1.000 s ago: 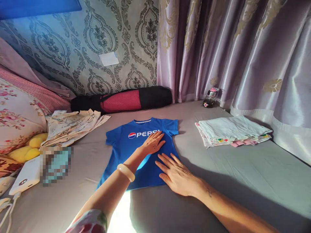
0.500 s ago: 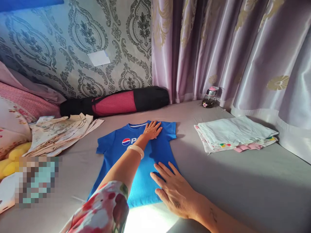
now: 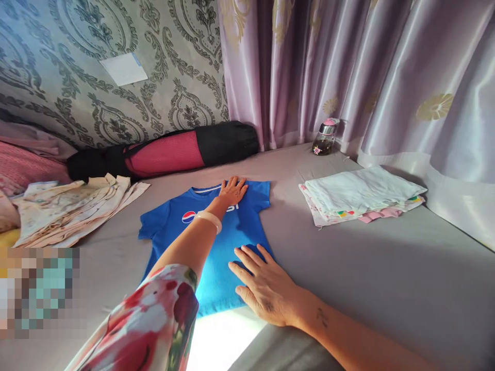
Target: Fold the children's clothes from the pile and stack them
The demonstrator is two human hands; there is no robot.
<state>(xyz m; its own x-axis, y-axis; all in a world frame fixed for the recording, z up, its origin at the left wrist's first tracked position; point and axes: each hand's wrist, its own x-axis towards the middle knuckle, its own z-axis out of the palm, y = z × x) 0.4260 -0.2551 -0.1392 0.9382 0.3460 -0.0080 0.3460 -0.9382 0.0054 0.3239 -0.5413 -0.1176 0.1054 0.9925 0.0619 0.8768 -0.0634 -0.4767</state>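
A blue T-shirt (image 3: pixel 220 268) with a round red, white and blue logo lies spread flat on the grey bed sheet (image 3: pixel 332 288), its collar facing away from me. My left hand (image 3: pixel 232 191) rests on the shirt near the collar, fingers spread, and covers part of the white lettering. A pale bangle circles my left wrist. My right hand (image 3: pixel 266 288) lies with fingers apart over the lower right edge of the shirt, near the hem. Neither hand grips the cloth.
A folded pile of light cloths (image 3: pixel 363 193) lies to the right. Behind it stands a small bottle (image 3: pixel 324 138) by the curtain (image 3: pixel 286 72). Along the wall lies a black and red long bag (image 3: pixel 166 152). Pale layered clothes (image 3: pixel 73 211) lie at the left, beside a blurred patch.
The view has shifted slightly, so everything appears a little further left and higher. Both hands stay at about the same places on the shirt.
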